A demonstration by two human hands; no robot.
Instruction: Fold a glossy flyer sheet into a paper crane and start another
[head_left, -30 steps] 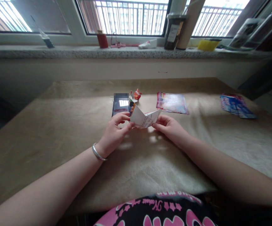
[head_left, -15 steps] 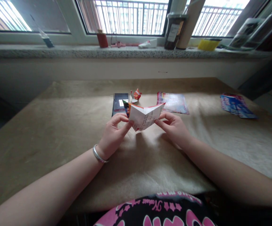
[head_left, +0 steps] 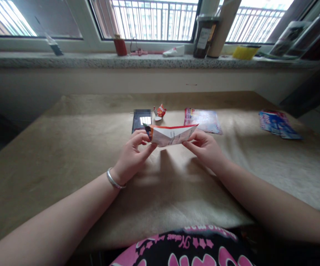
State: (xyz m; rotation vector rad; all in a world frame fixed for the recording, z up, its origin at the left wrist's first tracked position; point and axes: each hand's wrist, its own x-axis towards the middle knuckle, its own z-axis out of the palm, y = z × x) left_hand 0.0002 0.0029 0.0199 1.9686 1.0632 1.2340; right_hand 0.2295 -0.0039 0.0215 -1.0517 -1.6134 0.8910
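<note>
Folded paper, its white side toward me and a red edge along the top, is held up over the bench between my two hands. My left hand pinches one end, thumb against curled fingers; my right hand grips the other end likewise. Past them lie a dark phone, a small red folded piece and a glossy packet, with blue packets well off to the right.

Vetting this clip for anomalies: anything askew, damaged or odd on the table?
A blocky, pixelated patch covers the far end of the dark phone-like object and runs past its left edge, suggesting image masking. No spill or breakage shows.
</note>
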